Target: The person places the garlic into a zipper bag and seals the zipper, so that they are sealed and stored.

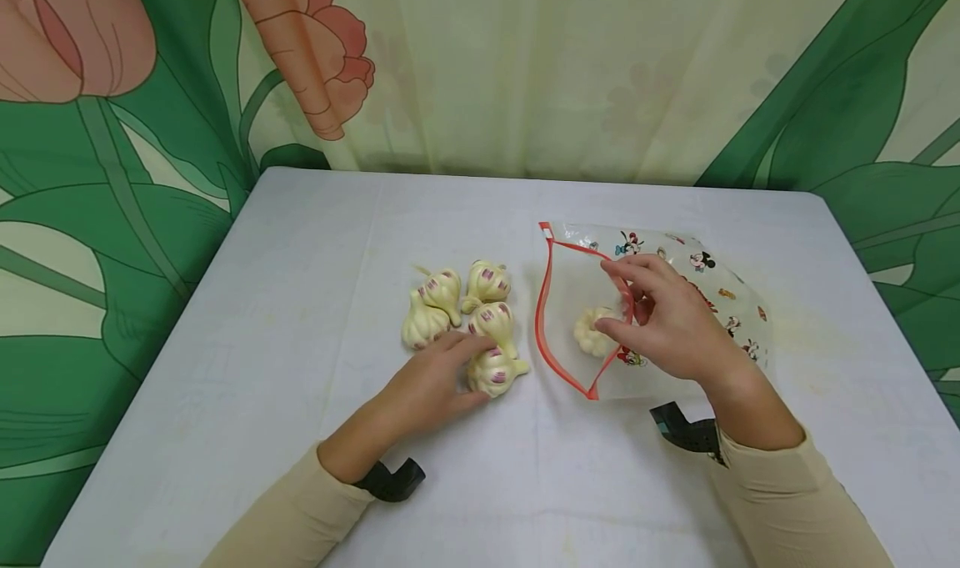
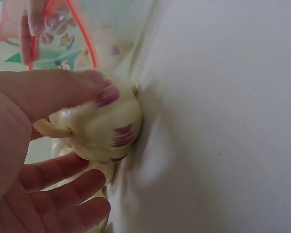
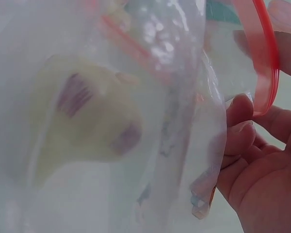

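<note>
In the head view, the left hand (image 1: pixel 435 382) grips the nearest garlic bulb (image 1: pixel 491 374) on the white-covered surface (image 1: pixel 187 434), with its thumb on the near side and its other fingers across the far side. A second bulb (image 1: pixel 492 322) lies just beyond it, and three more sit close behind. The right hand (image 1: pixel 675 322) holds one side of the red rim (image 1: pixel 542 334) of a zip bag (image 1: pixel 727 305), whose mouth gapes toward the bulbs. A bagged bulb (image 1: pixel 588 333) sits just inside that mouth; a sharp tug or tilt of the rim could roll it back out.

In the left wrist view, the thumb and the nearest finger bracket the gripped bulb, while the lower fingers spread loosely and seem to add little support. The round bulb could twist or slip if that pinch is uneven, and its neighbours, partly hidden behind the fingers, could be knocked aside.

In the right wrist view, bent fingers pinch the limp film and rim; a bulb shows hazily through the plastic. With the opposite side of the rim unheld, the mouth could sag and narrow, leaving a stem to snag there.
</note>
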The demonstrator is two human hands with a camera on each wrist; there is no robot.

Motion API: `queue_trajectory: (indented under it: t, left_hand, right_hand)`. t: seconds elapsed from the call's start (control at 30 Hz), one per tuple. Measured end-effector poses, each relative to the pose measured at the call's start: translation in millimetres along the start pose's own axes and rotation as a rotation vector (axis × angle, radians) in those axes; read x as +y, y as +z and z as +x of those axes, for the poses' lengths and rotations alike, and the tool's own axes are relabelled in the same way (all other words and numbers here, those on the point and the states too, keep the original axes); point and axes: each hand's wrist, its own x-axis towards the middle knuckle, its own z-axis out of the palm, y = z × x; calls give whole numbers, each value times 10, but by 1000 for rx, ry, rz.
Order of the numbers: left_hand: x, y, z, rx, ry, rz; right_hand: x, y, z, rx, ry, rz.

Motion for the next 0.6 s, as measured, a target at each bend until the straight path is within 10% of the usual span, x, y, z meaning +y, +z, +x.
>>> queue_trajectory:
  t: [0.6]
  left_hand:
    - [101,-153,-37,3,4,-131]
  right_hand:
    - [33,10,-16,3,-1,-6]
